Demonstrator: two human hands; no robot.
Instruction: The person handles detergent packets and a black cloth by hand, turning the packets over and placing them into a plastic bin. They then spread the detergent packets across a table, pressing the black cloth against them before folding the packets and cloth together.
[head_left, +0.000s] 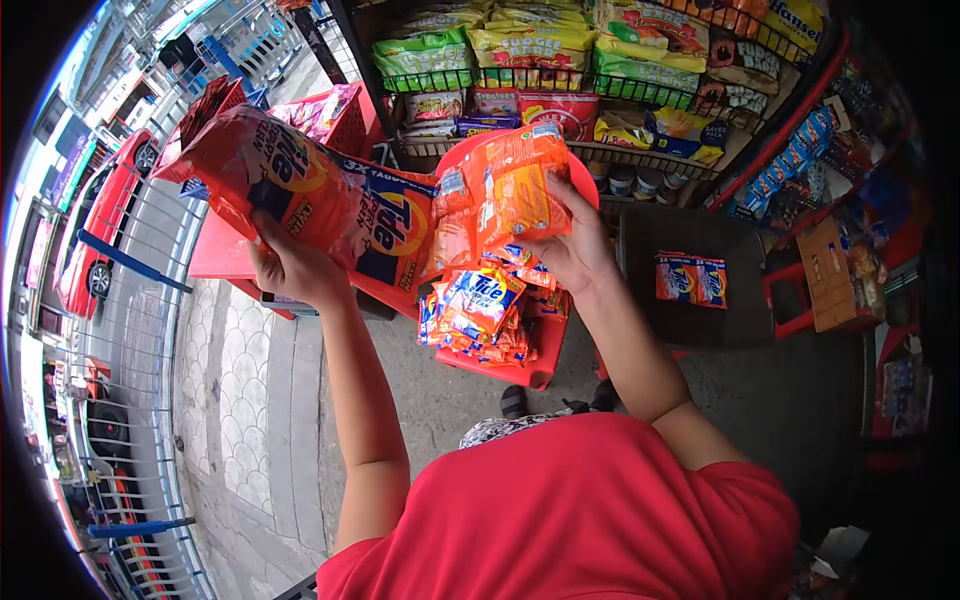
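Observation:
My left hand [290, 262] is closed on the lower part of a large Tide detergent bag [255, 170], held up at the left. Beside it, a blue and orange Tide pack [395, 230] shows with its logo facing me. My right hand [578, 245] grips an orange strip of detergent sachets [520, 190], thumb in front and the other fingers partly hidden. Another part of orange packaging [455, 235] hangs left of that strip. Below both hands, a heap of Tide sachets [485, 305] lies on a red plastic stool [530, 372].
Two joined Tide sachets [690, 280] lie on a dark seat [640, 235] at the right. Wire racks of snack packs [530, 50] stand ahead. A red table [225, 250] and a white wire fence [150, 370] are on the left, with a red car [100, 225] outside.

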